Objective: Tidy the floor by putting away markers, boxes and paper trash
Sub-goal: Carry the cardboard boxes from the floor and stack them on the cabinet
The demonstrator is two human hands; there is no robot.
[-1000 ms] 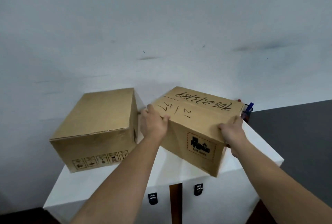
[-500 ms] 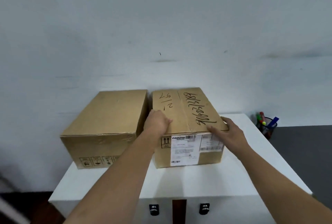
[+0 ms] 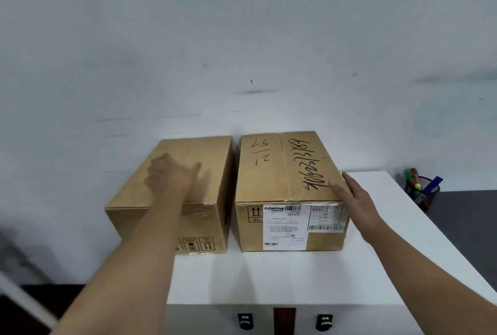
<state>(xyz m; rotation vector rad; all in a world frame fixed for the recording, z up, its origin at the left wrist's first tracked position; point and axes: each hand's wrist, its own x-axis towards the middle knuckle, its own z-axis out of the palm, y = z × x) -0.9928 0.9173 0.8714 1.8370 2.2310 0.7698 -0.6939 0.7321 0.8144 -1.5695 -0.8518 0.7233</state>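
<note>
Centre frame: my left hand, blurred, hangs released over the plain box; my right hand, fingers straight, touches the labelled box edge, grasping nothing.

Left box and right box sit side by side on the cabinet, wall behind them. Right hand rests on the right box's right edge. Further right, a cup with markers in it.

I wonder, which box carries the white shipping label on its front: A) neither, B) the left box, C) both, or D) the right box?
D: the white label sits on the right box's front; the left box shows only small printed symbols.
</note>
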